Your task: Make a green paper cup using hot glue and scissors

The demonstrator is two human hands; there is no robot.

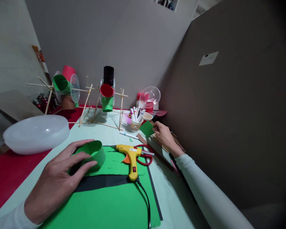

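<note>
My left hand (59, 175) is closed on a green paper ring (98, 156), thumb and fingers at its wall, above green sheets on the table. Out to the right, my right hand (164, 135) pinches a small piece of green paper (147, 128) near a cup of markers (135, 124). Between the hands a yellow hot glue gun (131, 156) lies on the green paper (105, 206), its black cord running toward me. Partly under it are red-handled scissors (147, 160). A black paper strip (105, 182) lies across the sheets.
Stick frames (121, 108) carrying coloured paper tubes (107, 90) and clear discs stand at the back. A translucent oval container (37, 133) sits at left. One marker (128, 135) lies near the cup. A dark partition (228, 111) rises at right.
</note>
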